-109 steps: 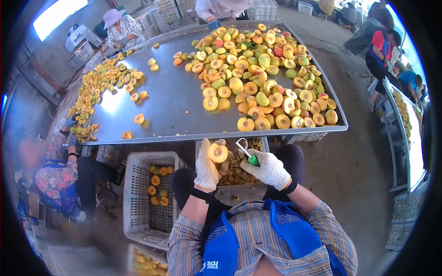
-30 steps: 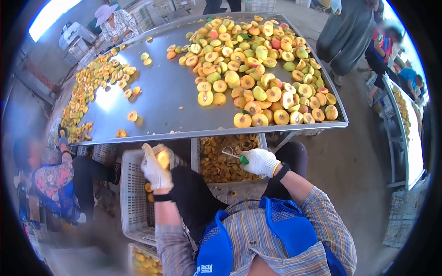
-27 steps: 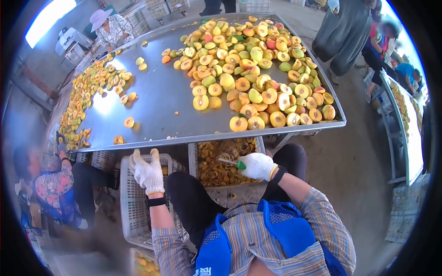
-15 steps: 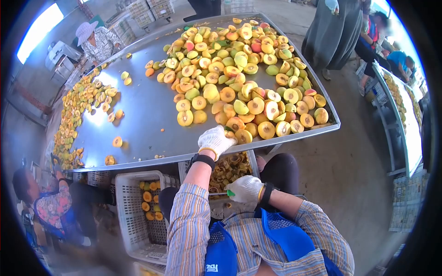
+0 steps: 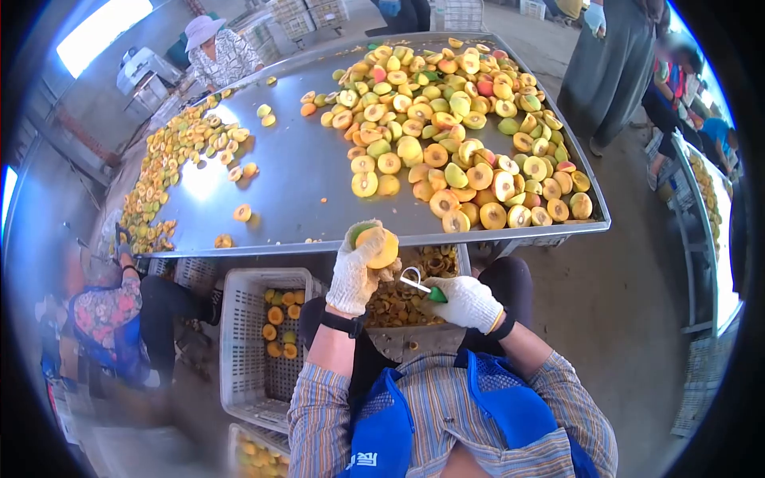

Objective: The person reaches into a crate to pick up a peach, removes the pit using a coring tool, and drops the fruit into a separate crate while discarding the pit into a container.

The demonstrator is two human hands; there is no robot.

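Observation:
In the head view my left hand, in a white knit glove, grips a yellow peach half just off the near edge of the metal table. My right hand, also gloved, is closed round the green handle of a small tool with a looped wire end, which points toward the fruit. Below both hands stands a crate of brown fruit scraps. A large pile of halved peaches covers the table's right part.
A grey crate with several halves is at lower left, with another crate below it. More fruit lies along the table's left side. One person sits at left, another behind the table; others are at right, near a second table.
My left hand has lifted from the table's near edge with a peach half. The tool in my right hand has come up toward it. The view has shifted slightly.

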